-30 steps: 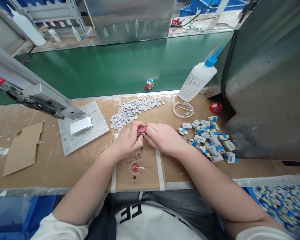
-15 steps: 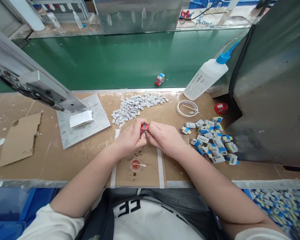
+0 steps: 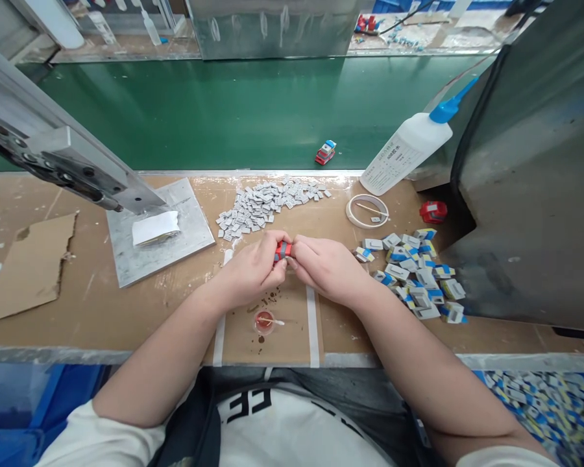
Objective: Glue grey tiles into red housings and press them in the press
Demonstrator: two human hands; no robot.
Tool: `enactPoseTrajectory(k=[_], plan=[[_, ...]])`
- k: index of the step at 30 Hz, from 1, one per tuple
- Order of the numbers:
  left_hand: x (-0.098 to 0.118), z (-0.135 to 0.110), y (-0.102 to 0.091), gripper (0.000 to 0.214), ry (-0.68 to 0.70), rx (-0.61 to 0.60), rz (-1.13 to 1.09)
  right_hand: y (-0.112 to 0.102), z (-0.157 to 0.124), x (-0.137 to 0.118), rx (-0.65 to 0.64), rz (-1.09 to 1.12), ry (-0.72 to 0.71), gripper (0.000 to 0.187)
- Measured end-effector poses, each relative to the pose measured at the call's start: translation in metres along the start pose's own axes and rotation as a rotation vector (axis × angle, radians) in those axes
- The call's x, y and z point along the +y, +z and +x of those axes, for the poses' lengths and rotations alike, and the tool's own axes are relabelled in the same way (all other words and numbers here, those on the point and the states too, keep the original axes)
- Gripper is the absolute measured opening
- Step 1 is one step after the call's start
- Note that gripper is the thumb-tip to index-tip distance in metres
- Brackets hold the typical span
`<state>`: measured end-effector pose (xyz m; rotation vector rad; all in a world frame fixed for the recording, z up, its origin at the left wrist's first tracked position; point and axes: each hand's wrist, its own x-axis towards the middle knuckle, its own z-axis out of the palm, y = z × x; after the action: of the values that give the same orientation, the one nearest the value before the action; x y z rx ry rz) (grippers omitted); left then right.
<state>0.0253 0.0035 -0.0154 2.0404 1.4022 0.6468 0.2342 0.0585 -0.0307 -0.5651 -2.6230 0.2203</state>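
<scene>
My left hand (image 3: 253, 267) and my right hand (image 3: 327, 267) meet over the middle of the brown workbench (image 3: 92, 305). Both pinch a small red and grey toy part (image 3: 282, 250) between their fingertips. Just behind the hands lies a heap of several small grey pieces (image 3: 265, 203). To the right of my right hand sits a pile of several white, blue and yellow toy bodies (image 3: 416, 272). A small red cap with a swab (image 3: 264, 321) rests on the bench below the hands.
A white glue bottle with a blue nozzle (image 3: 409, 152) leans at the back right beside a tape ring (image 3: 367, 211) and a red part (image 3: 433, 211). A finished toy car (image 3: 325, 152) rides the green belt (image 3: 199, 117). A metal plate (image 3: 158, 237) and torn cardboard (image 3: 26, 266) lie left.
Both hands stay pinched on the red part and barely shift. The toy car on the green belt has moved to the right. The view has tipped slightly.
</scene>
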Motion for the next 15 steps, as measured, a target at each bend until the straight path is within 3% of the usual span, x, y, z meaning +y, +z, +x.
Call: enactPoseTrajectory(k=[8,15], plan=[[0.0007,-0.0011,-0.0029,0.026,0.036,-0.031,0.016,-0.0013,-0.001,0.0016,-0.024,-0.037,-0.036,0.017],[-0.0025,-0.001,-0.0003,0.026,0.081,0.015,0.06,-0.0008,-0.0007,0.0012,-0.044,-0.084,-0.038,0.017]])
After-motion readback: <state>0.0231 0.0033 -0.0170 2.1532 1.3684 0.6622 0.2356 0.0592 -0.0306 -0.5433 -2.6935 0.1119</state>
